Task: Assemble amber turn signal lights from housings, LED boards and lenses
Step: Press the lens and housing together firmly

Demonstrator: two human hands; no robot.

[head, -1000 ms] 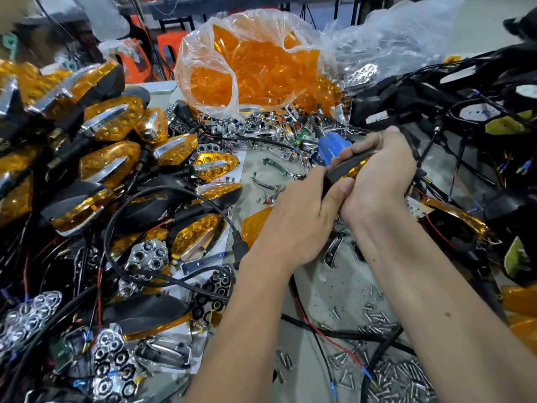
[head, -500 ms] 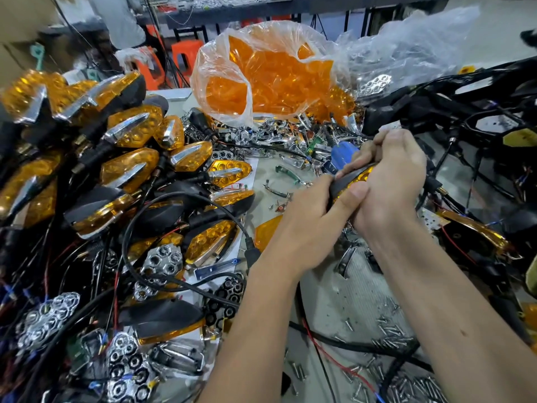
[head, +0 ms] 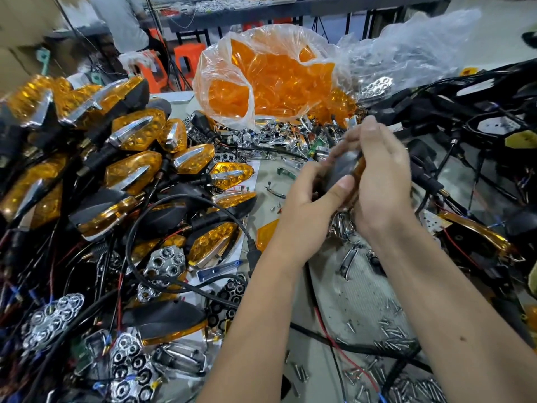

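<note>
Centre right: left hand [head: 308,196] and right hand [head: 380,181] pinch one signal [head: 344,170] between them, thumb on its black housing, apparently to seat the amber lens. Finished lights [head: 136,170] lie piled left; bagged lenses [head: 276,80] wait above.

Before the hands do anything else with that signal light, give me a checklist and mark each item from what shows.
1. Both hands on the unit: ok. The left hand and right hand hold the turn signal together.
2. Amber lens on the housing: cannot tell; only an amber edge shows, blurred.
3. Lens seated all round: cannot tell; fingers cover it.
4. Screws within reach: ok. Loose screws lie on the table below the forearms.
5. Spare lenses: ok. The bag of amber lenses stands behind the hands.
</note>
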